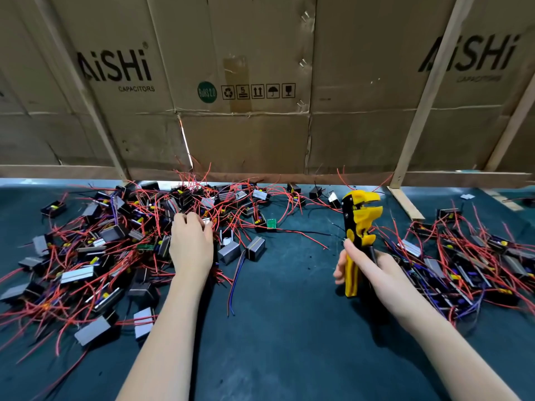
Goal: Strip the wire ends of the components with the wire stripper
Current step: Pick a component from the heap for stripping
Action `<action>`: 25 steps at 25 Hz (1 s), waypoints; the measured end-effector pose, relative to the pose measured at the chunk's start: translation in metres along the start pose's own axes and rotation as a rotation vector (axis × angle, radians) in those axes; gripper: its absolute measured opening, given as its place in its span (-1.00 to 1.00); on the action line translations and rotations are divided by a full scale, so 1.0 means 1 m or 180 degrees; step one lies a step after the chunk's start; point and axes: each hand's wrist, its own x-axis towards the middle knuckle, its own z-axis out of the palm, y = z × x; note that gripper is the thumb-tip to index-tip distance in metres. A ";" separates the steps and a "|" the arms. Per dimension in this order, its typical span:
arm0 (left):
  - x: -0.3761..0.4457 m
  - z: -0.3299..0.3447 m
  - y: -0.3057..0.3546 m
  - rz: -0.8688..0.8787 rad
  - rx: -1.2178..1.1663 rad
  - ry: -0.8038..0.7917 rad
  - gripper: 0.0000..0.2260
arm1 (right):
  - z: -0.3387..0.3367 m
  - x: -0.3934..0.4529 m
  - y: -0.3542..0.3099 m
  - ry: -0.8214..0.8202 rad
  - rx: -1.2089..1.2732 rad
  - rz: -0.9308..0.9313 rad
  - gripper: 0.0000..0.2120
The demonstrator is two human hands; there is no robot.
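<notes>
A yellow and black wire stripper (360, 224) stands upright, jaws up, over the dark table mat (283, 328). My right hand (367, 270) grips its handles. A large heap of small black and grey box components with red wires (110, 241) covers the left of the mat. My left hand (191, 244) reaches into the right edge of that heap, palm down, fingers curled down among the red wires; what they hold is hidden. A second heap of components (469, 261) lies to the right of the stripper.
Flattened cardboard boxes (246, 125) form a wall along the table's far edge, braced by wooden battens (428, 91). A small green circuit board (271, 223) and two loose grey components (254, 248) lie near the middle. Loose red and blue wires trail across the mat.
</notes>
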 end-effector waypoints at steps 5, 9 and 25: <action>0.000 0.002 0.000 -0.0071 0.0369 -0.0004 -0.78 | 0.002 0.000 0.001 -0.0028 0.0019 0.0029 -0.40; 0.005 0.000 -0.008 -0.0239 -0.0090 0.0266 -0.80 | -0.001 0.001 0.001 -0.0107 0.0029 0.0049 -0.42; 0.012 -0.022 0.003 -0.1536 -0.4572 -0.0381 -0.77 | -0.004 -0.001 0.000 -0.0270 0.0008 0.0092 -0.55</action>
